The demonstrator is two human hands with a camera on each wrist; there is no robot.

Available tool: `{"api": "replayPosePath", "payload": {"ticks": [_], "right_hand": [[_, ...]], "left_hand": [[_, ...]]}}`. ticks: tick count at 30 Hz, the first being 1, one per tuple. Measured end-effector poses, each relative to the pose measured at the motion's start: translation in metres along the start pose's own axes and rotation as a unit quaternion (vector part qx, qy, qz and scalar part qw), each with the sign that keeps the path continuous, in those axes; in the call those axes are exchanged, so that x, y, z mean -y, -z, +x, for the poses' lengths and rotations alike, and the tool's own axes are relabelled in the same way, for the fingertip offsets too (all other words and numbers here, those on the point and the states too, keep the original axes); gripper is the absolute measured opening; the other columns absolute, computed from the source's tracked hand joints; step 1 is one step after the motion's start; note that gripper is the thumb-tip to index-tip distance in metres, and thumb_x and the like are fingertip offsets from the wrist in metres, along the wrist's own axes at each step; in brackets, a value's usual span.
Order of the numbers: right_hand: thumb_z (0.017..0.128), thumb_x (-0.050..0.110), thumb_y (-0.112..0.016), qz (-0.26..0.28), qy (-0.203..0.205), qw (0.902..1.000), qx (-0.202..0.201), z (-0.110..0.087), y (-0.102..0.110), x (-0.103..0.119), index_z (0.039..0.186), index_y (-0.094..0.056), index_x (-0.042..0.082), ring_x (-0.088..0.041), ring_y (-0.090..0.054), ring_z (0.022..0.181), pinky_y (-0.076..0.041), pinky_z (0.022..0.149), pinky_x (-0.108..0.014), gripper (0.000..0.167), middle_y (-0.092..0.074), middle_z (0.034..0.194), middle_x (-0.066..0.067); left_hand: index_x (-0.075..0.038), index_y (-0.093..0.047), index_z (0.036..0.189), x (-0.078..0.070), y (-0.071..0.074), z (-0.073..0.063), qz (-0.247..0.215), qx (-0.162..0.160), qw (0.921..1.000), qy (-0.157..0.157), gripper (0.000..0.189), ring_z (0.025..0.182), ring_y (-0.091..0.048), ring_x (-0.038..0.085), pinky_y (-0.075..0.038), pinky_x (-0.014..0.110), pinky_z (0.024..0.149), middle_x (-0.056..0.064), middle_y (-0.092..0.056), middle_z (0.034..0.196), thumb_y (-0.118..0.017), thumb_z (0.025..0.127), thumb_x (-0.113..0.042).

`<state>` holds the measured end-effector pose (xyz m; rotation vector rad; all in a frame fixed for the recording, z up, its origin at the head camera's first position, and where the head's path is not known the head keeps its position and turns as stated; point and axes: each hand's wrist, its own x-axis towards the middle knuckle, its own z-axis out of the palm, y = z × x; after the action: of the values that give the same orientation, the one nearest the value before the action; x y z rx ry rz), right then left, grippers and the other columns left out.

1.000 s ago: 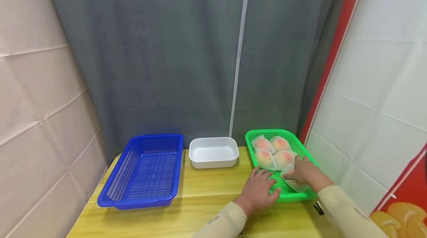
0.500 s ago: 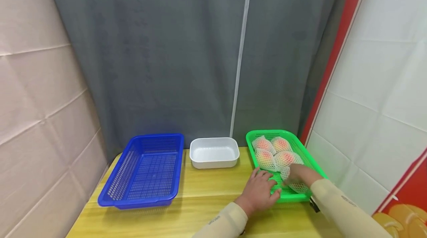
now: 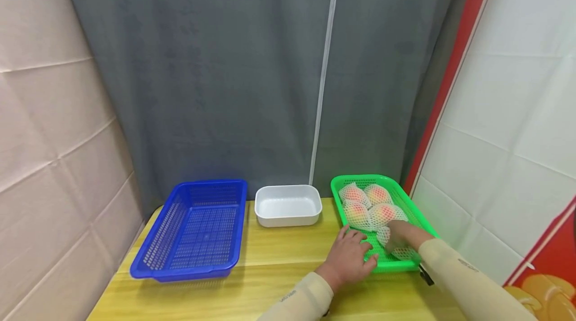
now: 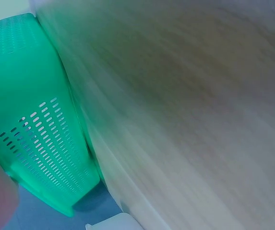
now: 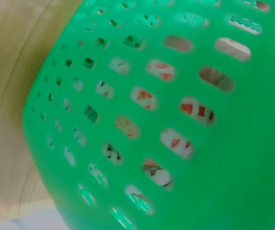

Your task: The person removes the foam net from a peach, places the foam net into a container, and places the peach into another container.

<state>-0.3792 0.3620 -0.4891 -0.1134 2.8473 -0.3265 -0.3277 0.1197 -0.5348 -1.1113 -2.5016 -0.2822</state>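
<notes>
Several reddish-yellow round fruits in white foam nets, one of them a netted fruit in the middle, lie in the green basket on the right of the head view. My right hand reaches down into the basket's near end, its fingers curled on the nearest netted fruit, which it partly hides. Against the basket's left rim, my left hand has its fingers spread and loosely bent, holding nothing. Through the slots of the green basket wall, the right wrist view gives glimpses of netted fruit.
A white rectangular dish stands mid-table, left of the green basket. Further left is a large blue basket with slotted walls. Behind the wooden table hangs a grey curtain, and pale panels flank both sides.
My right hand has turned down over the nearest netted fruit, its fingers dropping lower into the basket. My left hand stays at the left rim.
</notes>
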Motion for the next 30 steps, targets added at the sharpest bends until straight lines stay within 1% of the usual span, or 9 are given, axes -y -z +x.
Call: {"api": "replayPosePath", "payload": {"ticks": [8,12,17,21,26,30], "right_hand": [[0.084,0.016,-0.090,0.002,0.000,1.0000,0.002,-0.004,0.000,-0.002,0.142,-0.059,-0.015,-0.058,-0.058,0.133,-0.046,0.113,-0.069,0.073,-0.065,0.137,-0.034],[0.085,0.016,-0.090,0.005,0.011,0.9999,0.000,-0.007,0.005,0.000,0.141,-0.060,-0.015,-0.057,-0.059,0.131,-0.048,0.112,-0.069,0.071,-0.066,0.137,-0.033],[0.084,0.016,-0.090,0.004,0.019,0.9998,0.006,-0.010,0.010,0.004,0.142,-0.058,-0.017,-0.058,-0.058,0.133,-0.046,0.114,-0.069,0.074,-0.064,0.139,-0.035],[0.084,0.017,-0.090,-0.003,0.025,0.9997,0.002,-0.013,0.016,0.009,0.143,-0.055,-0.020,-0.060,-0.054,0.136,-0.044,0.116,-0.069,0.079,-0.061,0.142,-0.039],[0.086,0.017,-0.089,0.013,0.025,0.9996,-0.006,-0.019,0.027,0.013,0.145,-0.052,-0.021,-0.062,-0.052,0.138,-0.043,0.116,-0.071,0.080,-0.058,0.145,-0.041],[0.085,0.016,-0.086,0.021,0.038,0.9990,-0.014,-0.028,0.036,0.018,0.147,-0.049,-0.022,-0.061,-0.052,0.139,-0.044,0.115,-0.070,0.082,-0.056,0.147,-0.041]], "left_hand": [[-0.030,-0.081,0.125,-0.002,0.000,-0.001,-0.003,0.005,1.0000,0.001,0.045,0.138,-0.056,0.013,-0.031,0.050,0.130,-0.009,-0.069,0.141,-0.041,0.114,-0.049],[-0.029,-0.081,0.124,-0.001,0.003,-0.001,0.001,0.003,1.0000,0.001,0.045,0.137,-0.057,0.014,-0.033,0.051,0.129,-0.008,-0.069,0.140,-0.042,0.114,-0.049],[-0.030,-0.081,0.125,0.000,0.006,-0.001,0.001,0.006,1.0000,0.000,0.047,0.137,-0.057,0.013,-0.033,0.050,0.130,-0.009,-0.069,0.140,-0.040,0.114,-0.050],[-0.029,-0.082,0.125,0.000,0.005,0.000,-0.004,0.009,0.9999,0.004,0.047,0.138,-0.056,0.014,-0.032,0.050,0.130,-0.008,-0.069,0.140,-0.041,0.114,-0.050],[-0.029,-0.082,0.126,0.001,0.004,0.001,-0.007,0.013,0.9999,0.007,0.046,0.139,-0.056,0.014,-0.031,0.051,0.130,-0.009,-0.069,0.141,-0.042,0.114,-0.049],[-0.028,-0.082,0.125,0.000,0.006,0.001,-0.010,0.017,0.9998,0.006,0.045,0.138,-0.056,0.014,-0.031,0.050,0.130,-0.009,-0.069,0.140,-0.043,0.114,-0.049]]}}
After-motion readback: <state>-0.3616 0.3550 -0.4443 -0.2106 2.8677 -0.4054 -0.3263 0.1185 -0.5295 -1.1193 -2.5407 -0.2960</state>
